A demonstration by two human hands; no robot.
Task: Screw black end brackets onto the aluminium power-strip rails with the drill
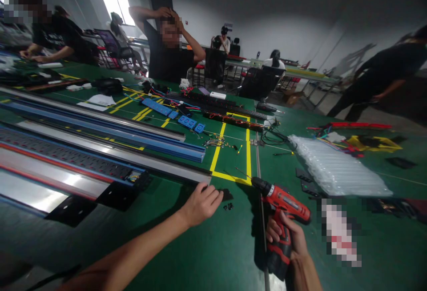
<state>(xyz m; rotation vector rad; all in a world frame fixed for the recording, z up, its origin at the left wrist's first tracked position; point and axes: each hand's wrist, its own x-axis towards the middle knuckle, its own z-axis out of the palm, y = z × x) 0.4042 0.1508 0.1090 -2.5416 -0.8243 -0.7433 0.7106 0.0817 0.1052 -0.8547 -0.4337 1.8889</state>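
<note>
Toward the table's (pixel 213 255) near edge, our right hand (pixel 296 235) grips a drill (pixel 289 203), bit (pixel 243 171) best kept off our left hand (pixel 202 204), whose hold we can't tell.

That green table (pixel 207 260) is crowded. Take the yellow tape rectangle (pixel 248 162) on its top: small loose metal parts (pixel 216 141) are scattered over its left edge, a long grey rail (pixel 113 151) stretches away left of it, blue socket blocks (pixel 188 122) sit beyond on that side, clear bubble wrap (pixel 336 166) lies to its right, and tiny black pieces (pixel 228 207) rest just nearer.
</note>
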